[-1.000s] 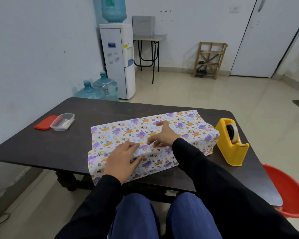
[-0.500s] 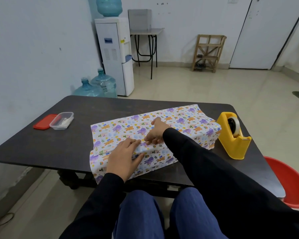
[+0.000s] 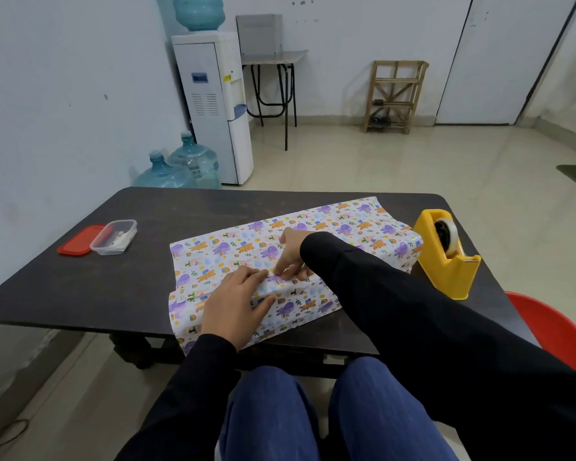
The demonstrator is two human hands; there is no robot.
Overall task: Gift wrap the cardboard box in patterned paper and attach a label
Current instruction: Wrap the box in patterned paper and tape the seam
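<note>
The box wrapped in patterned paper [image 3: 346, 234], white with purple and orange animals, lies across the dark table [image 3: 113, 287] in front of me. My left hand [image 3: 236, 304] lies flat on the near top edge, fingers straight, holding the front flap of paper down over the box. Just beyond it, my right hand [image 3: 291, 257] presses bent fingertips onto the paper's overlapping edge, with the thumb spread away. The cardboard is fully hidden by paper. No label is visible on the box.
A yellow tape dispenser [image 3: 446, 261] stands right of the box. At the table's left are a clear plastic container [image 3: 113, 237] and its red lid [image 3: 77, 244]. A red tub [image 3: 552, 331] sits on the floor at the right.
My right hand has slid along the seam toward my left hand, and its fingers are more bent. The left hand has stayed flat on the paper.
</note>
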